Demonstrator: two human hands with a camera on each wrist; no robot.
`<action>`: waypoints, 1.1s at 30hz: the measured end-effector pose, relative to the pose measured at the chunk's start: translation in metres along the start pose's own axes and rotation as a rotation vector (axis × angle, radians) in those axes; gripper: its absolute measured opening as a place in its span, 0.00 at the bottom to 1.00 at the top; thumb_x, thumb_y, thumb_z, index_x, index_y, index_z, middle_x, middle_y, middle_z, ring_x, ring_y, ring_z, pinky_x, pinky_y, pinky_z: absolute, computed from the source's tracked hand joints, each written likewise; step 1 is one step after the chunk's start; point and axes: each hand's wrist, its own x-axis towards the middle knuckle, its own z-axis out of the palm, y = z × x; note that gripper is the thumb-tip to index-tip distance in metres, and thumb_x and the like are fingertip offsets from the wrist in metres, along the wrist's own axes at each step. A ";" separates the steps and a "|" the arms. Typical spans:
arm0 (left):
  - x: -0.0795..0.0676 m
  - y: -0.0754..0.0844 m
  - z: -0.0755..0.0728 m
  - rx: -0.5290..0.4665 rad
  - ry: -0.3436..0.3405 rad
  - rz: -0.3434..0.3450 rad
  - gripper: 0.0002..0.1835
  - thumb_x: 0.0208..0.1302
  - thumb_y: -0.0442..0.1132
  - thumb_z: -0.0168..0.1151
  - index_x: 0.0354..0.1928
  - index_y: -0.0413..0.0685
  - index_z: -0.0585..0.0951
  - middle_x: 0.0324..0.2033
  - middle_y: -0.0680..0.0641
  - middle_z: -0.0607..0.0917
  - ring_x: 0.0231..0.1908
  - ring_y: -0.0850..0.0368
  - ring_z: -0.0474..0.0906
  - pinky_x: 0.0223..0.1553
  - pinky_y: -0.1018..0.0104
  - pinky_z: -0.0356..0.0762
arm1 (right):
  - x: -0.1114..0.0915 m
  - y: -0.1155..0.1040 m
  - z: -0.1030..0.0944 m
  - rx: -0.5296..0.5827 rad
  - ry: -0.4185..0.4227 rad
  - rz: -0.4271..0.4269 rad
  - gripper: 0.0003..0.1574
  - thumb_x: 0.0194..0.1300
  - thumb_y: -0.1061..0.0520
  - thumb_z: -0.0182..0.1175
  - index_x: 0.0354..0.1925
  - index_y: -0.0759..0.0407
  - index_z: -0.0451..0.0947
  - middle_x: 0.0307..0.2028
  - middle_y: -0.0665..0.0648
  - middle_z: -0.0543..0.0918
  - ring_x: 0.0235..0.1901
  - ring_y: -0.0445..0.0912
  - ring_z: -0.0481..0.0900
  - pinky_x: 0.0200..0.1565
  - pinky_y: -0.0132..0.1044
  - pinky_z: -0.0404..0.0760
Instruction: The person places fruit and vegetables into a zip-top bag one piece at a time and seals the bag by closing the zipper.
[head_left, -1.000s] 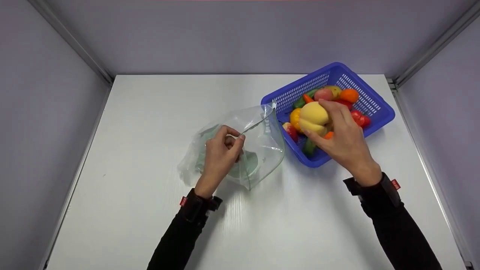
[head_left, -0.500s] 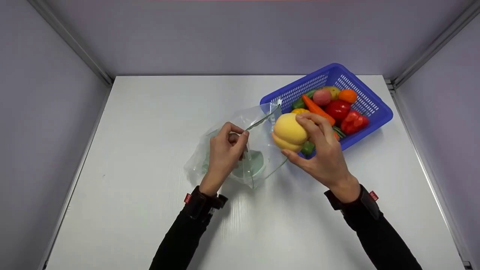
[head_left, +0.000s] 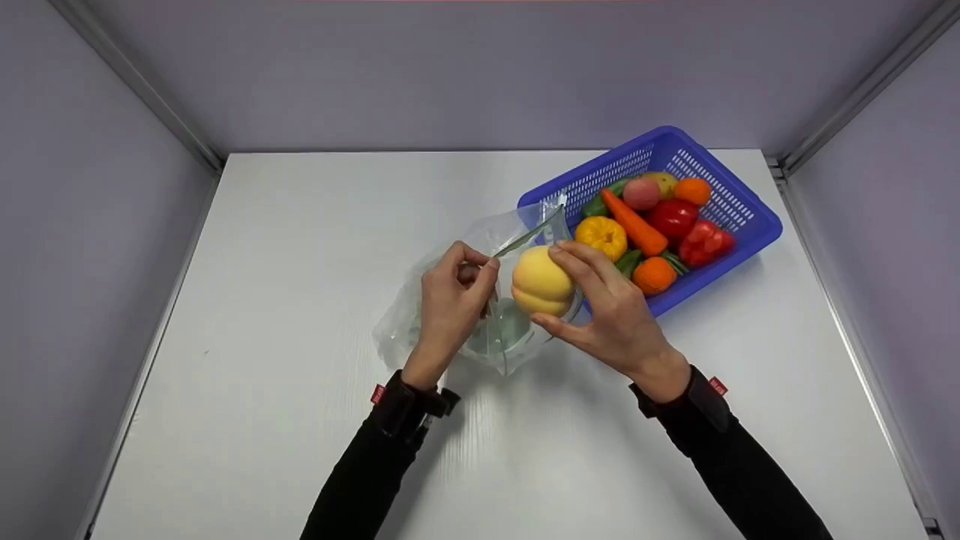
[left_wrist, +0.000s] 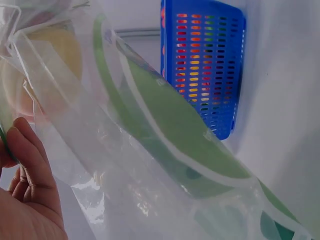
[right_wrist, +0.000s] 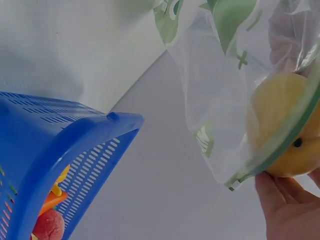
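Observation:
A clear zip bag with green print (head_left: 401,322) is held up over the table, its mouth parted toward the right. My left hand (head_left: 454,300) pinches the bag's rim between thumb and fingers. With its fingertips and thumb, my right hand (head_left: 619,322) grips a yellow peach (head_left: 541,281) at the bag's mouth. The right wrist view has the green zip edge crossing in front of the peach (right_wrist: 280,100), with part of it behind the film. Through the plastic in the left wrist view, the peach (left_wrist: 60,60) looks hazy.
A blue perforated basket (head_left: 750,202) stands at the back right. In it lie a carrot (head_left: 634,221), a mandarin-like orange fruit (head_left: 654,275), a yellow ribbed vegetable (head_left: 602,236), a red bell pepper (head_left: 706,244) and several others. The bag's far corner overlaps the basket's left rim.
My right hand has carried the peach leftward from above the basket to the bag's mouth. The left hand keeps its pinch on the bag and has shifted slightly right.

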 end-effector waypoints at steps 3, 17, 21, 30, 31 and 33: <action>-0.002 -0.002 0.000 0.000 0.008 0.014 0.07 0.74 0.36 0.64 0.39 0.39 0.79 0.16 0.49 0.80 0.12 0.60 0.70 0.15 0.70 0.70 | 0.002 -0.001 0.001 -0.053 -0.036 -0.017 0.50 0.55 0.45 0.81 0.68 0.62 0.72 0.64 0.65 0.76 0.62 0.56 0.79 0.61 0.49 0.80; -0.003 -0.006 0.001 0.014 0.041 0.013 0.06 0.72 0.35 0.64 0.37 0.40 0.80 0.15 0.49 0.81 0.10 0.61 0.69 0.14 0.71 0.69 | 0.013 -0.004 0.008 -0.181 -0.226 -0.016 0.48 0.59 0.41 0.77 0.67 0.65 0.73 0.62 0.66 0.78 0.58 0.58 0.81 0.63 0.49 0.79; -0.005 -0.008 0.001 0.007 0.055 -0.003 0.06 0.72 0.35 0.64 0.37 0.40 0.80 0.16 0.48 0.82 0.11 0.60 0.70 0.14 0.71 0.70 | 0.016 -0.006 0.012 -0.180 -0.262 0.023 0.49 0.59 0.41 0.76 0.69 0.65 0.72 0.63 0.67 0.78 0.59 0.59 0.80 0.64 0.50 0.78; -0.008 -0.013 -0.002 -0.004 0.046 0.009 0.06 0.74 0.36 0.62 0.38 0.41 0.79 0.17 0.48 0.80 0.11 0.60 0.71 0.14 0.69 0.71 | 0.008 0.000 0.014 -0.152 -0.189 -0.045 0.41 0.62 0.44 0.75 0.63 0.68 0.78 0.59 0.65 0.82 0.60 0.57 0.81 0.63 0.48 0.78; -0.009 -0.014 -0.002 0.000 0.050 0.012 0.06 0.75 0.36 0.62 0.38 0.40 0.79 0.17 0.48 0.81 0.11 0.60 0.71 0.14 0.69 0.71 | 0.006 0.000 0.014 -0.151 -0.178 -0.054 0.40 0.63 0.43 0.74 0.62 0.67 0.79 0.58 0.64 0.83 0.59 0.56 0.81 0.63 0.47 0.79; -0.009 -0.015 -0.003 0.005 0.057 0.008 0.07 0.74 0.36 0.63 0.38 0.40 0.80 0.17 0.48 0.81 0.11 0.61 0.70 0.14 0.71 0.69 | 0.003 0.002 0.011 -0.150 -0.160 -0.058 0.37 0.65 0.43 0.73 0.61 0.67 0.80 0.57 0.64 0.84 0.58 0.56 0.82 0.62 0.46 0.80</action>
